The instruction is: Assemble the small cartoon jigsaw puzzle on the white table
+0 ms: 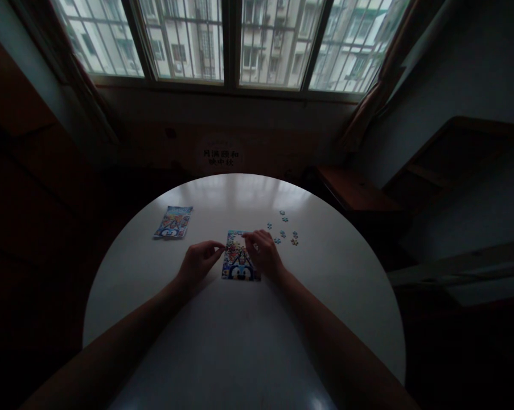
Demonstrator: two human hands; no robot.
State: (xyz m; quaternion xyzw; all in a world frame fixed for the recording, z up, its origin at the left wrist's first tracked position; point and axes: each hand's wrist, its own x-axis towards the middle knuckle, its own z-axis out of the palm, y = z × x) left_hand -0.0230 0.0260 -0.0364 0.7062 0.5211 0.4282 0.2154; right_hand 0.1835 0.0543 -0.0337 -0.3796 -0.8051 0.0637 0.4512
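Note:
A small, colourful jigsaw puzzle (238, 263) lies flat in the middle of a round white table (239, 330). My left hand (198, 261) rests at the puzzle's left edge with its fingers pinched together on the border. My right hand (263, 251) lies over the puzzle's upper right part, fingers curled and pressed down near the top edge. Whether either hand holds a piece I cannot make out. Several loose puzzle pieces (284, 230) are scattered just to the right of my right hand.
A printed picture card or packet (173, 221) lies on the table to the left. Beyond the table are a dark wall with a sign, barred windows (235, 40) and curtains. Dark wooden furniture (354, 193) stands at the right.

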